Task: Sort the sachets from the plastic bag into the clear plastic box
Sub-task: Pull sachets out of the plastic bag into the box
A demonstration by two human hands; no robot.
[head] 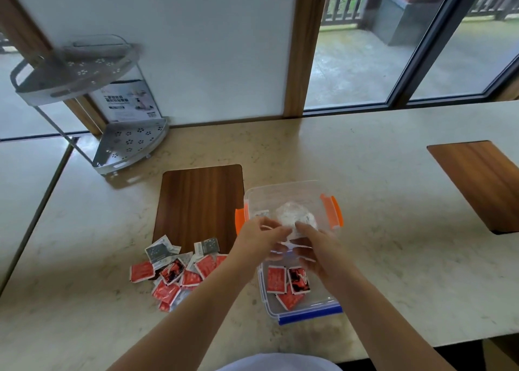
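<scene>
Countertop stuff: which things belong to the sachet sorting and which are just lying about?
Job:
sachet pile
clear box, blue clips
clear box, orange clips
plastic bag
left hand
right hand

Lying about:
metal corner rack
wooden boards

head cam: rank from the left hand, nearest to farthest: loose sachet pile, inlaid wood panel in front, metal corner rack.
From the left hand:
1. Loose sachet pile: on the counter just to the hand's left, beside the forearm.
2. Wood panel: set in the counter, ahead and left, beyond the pile.
3. Metal corner rack: far left, against the wall.
</scene>
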